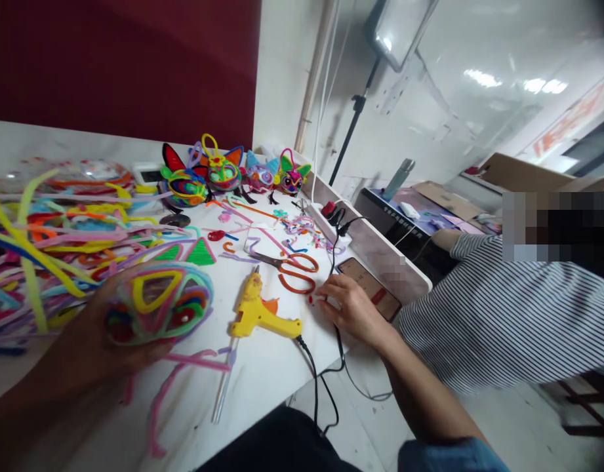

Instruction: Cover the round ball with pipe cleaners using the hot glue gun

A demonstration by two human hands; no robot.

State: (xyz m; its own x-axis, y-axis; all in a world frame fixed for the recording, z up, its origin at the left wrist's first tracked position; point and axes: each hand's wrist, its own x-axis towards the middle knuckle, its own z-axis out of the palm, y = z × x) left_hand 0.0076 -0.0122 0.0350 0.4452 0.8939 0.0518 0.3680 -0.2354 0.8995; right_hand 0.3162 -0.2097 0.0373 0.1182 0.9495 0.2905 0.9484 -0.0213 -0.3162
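Note:
My left hand (92,341) is wrapped round a colourful pipe-cleaner animal head (159,305) with a yellow triangle, pink lines and coiled eyes. At the table's right edge, my right hand (348,305) has its fingers bent down and drawn together. Tiny red bits (311,299) lie by its fingertips; what is between them is too small to make out. Just left of that hand rest orange-handled scissors (296,265). A yellow hot glue gun (262,314) lies between my hands, a clear glue stick (221,390) sticking out of its back.
Pipe cleaners (80,242) are heaped at the left. Several finished animal heads (224,174) stand along the wall. A phone (370,288) lies beside my right hand, and a black cord (309,360) hangs off the edge. A person in a striped shirt (498,308) sits at the right.

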